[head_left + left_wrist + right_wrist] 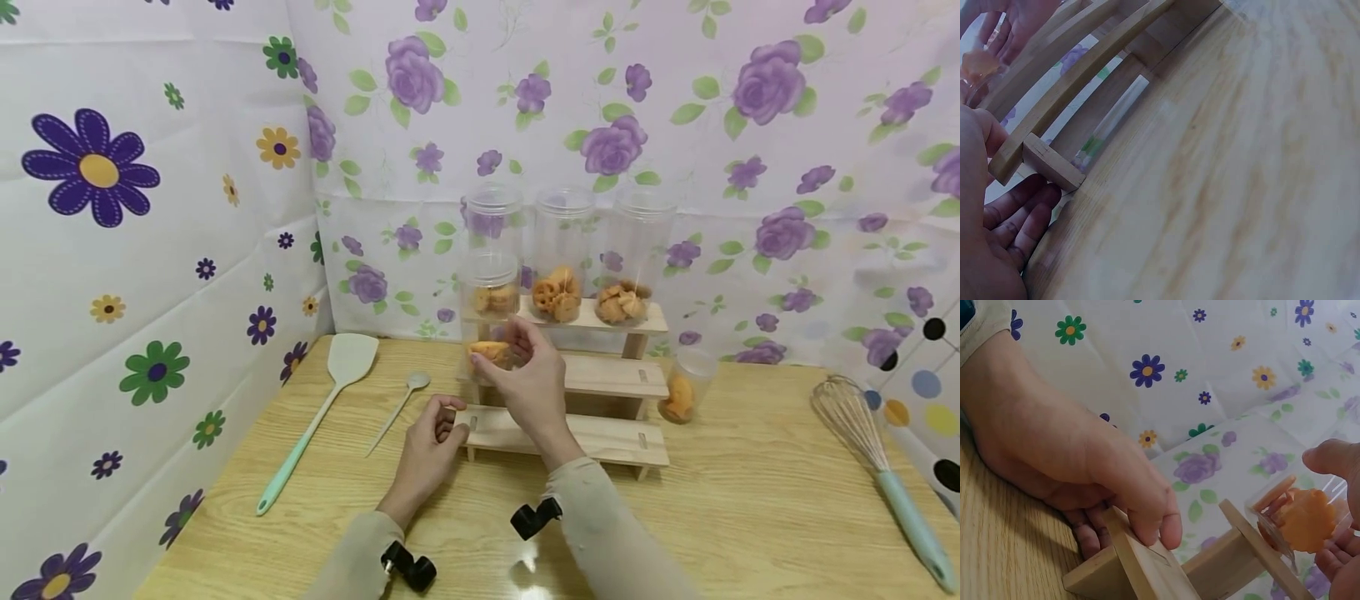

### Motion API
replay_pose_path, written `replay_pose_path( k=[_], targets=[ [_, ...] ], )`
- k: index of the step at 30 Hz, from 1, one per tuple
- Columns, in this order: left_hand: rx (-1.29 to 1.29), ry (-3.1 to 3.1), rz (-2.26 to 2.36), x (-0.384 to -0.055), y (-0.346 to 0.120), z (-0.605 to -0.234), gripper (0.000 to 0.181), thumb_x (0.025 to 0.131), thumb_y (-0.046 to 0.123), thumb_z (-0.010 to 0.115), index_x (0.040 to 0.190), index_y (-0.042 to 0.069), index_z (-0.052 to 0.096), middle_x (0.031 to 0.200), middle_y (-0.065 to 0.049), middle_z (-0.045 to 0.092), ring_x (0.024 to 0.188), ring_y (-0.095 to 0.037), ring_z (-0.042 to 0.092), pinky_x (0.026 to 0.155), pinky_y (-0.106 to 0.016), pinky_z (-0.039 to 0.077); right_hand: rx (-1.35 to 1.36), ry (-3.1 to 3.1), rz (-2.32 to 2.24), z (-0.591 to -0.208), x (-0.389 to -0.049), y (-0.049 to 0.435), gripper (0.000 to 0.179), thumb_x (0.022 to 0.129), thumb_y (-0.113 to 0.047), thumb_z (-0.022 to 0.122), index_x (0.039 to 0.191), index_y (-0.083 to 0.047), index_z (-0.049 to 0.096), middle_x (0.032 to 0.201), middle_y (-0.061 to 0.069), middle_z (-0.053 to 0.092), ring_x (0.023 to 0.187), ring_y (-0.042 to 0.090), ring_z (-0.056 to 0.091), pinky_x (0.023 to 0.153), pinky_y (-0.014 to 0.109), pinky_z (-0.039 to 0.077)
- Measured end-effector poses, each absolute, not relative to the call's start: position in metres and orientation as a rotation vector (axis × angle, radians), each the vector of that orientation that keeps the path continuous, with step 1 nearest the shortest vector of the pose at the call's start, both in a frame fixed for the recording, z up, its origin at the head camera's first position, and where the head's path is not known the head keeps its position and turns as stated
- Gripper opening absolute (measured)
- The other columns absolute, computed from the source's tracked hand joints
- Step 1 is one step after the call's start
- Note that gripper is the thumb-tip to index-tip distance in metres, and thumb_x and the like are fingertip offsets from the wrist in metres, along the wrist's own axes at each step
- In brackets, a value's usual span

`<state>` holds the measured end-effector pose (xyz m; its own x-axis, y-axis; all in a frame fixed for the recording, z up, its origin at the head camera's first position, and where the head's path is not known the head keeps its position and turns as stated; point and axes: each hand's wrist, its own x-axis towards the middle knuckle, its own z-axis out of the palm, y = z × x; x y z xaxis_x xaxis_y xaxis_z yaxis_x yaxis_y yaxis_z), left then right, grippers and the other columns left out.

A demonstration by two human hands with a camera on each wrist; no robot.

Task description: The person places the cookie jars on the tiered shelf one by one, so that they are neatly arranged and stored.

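The right hand's [534, 379] thumb and fingers clamp one clear plastic jar of orange cookies [487, 333], left on the middle tier; the left hand's [433, 437] grip one pale wooden three-tier rack [615, 435]. Three tall clear cookie jars [558, 250] stand on top.

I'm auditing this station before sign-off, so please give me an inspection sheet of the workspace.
Surface: wood-grain table, light glare at the near side.
Job's things: three-tier wooden rack; three cookie jars on its top tier; held jar at the middle tier's left end, contact unclear; side jar on the table, right of the rack.
Clutter: spatula and small spoon left of the rack; whisk far right.
Grips: left grip holds the rack's front left end; right grip holds the held jar.
Cables: nothing seen.
Surroundings: flowered cloth behind and left.
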<state>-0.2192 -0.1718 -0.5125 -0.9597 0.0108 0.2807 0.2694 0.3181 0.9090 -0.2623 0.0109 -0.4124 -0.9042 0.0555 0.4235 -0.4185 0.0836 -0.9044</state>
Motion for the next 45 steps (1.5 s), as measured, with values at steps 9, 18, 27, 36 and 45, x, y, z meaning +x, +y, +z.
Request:
replay_pose_path(
  k=[9,18,27,36,45],
  targets=[
    [-0.255,-2.359,-1.709,-0.219,-0.170,-0.512,0.027,0.106,0.011,0.067,0.132,0.018,0.067,0.106,-0.004,0.073,0.083,-0.016,0.062,0.074,-0.025,0.050,0.359,-2.012,1.805,-0.418,-0.264,0.005,0.075,0.087,-0.023,0.099,0.151,-0.006,0.064,0.133,0.007,0.069,0.128,0.026,0.068,0.114,0.039,0.054],
    [-0.241,-2.363,-1.699,-0.218,-0.171,-0.511,0.027,0.106,0.010,0.067,0.131,0.020,0.067,0.104,-0.003,0.073,0.082,-0.015,0.062,0.073,-0.025,0.050,0.363,-2.063,1.769,-0.418,-0.263,0.003,0.075,0.087,-0.023,0.099,0.150,-0.003,0.062,0.134,0.007,0.068,0.131,0.031,0.067,0.114,0.039,0.054],
    [-0.249,-2.342,-1.706,-0.219,-0.170,-0.512,0.027,0.104,0.008,0.069,0.130,0.016,0.069,0.103,-0.007,0.073,0.083,-0.017,0.063,0.073,-0.024,0.049,0.379,-2.091,1.690,-0.418,-0.255,0.012,0.066,0.088,-0.029,0.099,0.144,-0.015,0.067,0.132,-0.001,0.068,0.129,0.023,0.066,0.117,0.043,0.052],
    [-0.252,-2.355,-1.714,-0.218,-0.170,-0.514,0.028,0.106,0.008,0.067,0.132,0.019,0.067,0.105,-0.003,0.072,0.085,-0.017,0.063,0.074,-0.025,0.050,0.426,-2.040,1.604,-0.403,-0.239,0.038,0.077,0.089,-0.022,0.097,0.155,-0.007,0.061,0.142,0.009,0.068,0.133,0.025,0.066,0.117,0.037,0.051],
    [-0.254,-2.364,-1.690,-0.218,-0.172,-0.513,0.029,0.105,0.009,0.066,0.132,0.018,0.067,0.105,-0.003,0.072,0.082,-0.015,0.061,0.073,-0.025,0.049,0.538,-1.857,1.672,-0.381,-0.236,0.089,0.076,0.087,0.004,0.092,0.155,0.003,0.057,0.146,0.020,0.064,0.137,0.040,0.062,0.119,0.038,0.049]
  ],
)
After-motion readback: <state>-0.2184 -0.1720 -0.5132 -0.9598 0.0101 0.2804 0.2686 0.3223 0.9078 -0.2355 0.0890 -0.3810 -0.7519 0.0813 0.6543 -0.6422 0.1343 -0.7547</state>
